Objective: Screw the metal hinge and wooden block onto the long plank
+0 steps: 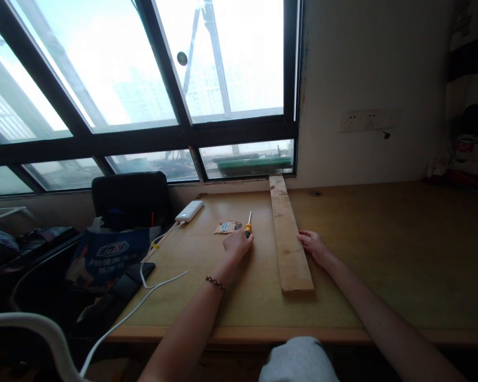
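A screwdriver (248, 228) with a yellow and black handle and a bare metal shaft is in my left hand (239, 242). My fingers are closed around the handle, and the shaft points away from me. Just beyond that hand lies a small flat brown piece (227, 227) with metal-looking parts on it, too small to name exactly. A long wooden board (289, 239) lies lengthwise on the table, its far end near the window. Along the board's right edge rest the outstretched fingertips of my right hand (315, 247), not wrapped around it.
White cables run from a white power bank (189, 211) at the left of the wooden table (402, 254). A black chair (129, 196) and a blue bag (107, 257) stand left of it. Behind are a window and a wall socket (360, 121).
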Demonstrator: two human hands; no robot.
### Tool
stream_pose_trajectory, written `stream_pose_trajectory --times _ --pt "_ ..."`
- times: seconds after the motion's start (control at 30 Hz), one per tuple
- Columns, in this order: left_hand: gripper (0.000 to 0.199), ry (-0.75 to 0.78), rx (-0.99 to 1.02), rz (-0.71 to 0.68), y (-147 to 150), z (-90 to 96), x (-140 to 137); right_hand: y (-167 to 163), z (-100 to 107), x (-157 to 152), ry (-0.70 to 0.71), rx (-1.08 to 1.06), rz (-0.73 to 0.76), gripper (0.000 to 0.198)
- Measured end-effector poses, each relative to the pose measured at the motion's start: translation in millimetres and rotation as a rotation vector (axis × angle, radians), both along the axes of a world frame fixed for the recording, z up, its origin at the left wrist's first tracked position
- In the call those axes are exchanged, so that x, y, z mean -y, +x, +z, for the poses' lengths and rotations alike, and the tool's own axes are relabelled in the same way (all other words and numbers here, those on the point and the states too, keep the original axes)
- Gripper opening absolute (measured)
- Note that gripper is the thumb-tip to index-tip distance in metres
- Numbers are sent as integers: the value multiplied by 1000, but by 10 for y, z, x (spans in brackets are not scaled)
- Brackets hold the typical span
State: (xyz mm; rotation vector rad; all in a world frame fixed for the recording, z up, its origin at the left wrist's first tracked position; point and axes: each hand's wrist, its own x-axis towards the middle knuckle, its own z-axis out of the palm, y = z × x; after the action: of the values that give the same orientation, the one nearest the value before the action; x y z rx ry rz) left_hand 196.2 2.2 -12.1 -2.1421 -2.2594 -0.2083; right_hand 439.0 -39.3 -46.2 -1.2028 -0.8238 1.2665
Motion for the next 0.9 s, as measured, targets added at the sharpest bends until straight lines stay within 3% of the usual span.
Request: stream_pose_trajectory --times 0.57,0.9 --pt "48 12 -6 25 -20 25 -3 -4 27 11 22 66 -11 17" --pt "50 17 5 36 -4 54 21 3 12 4 7 -13 -7 19"
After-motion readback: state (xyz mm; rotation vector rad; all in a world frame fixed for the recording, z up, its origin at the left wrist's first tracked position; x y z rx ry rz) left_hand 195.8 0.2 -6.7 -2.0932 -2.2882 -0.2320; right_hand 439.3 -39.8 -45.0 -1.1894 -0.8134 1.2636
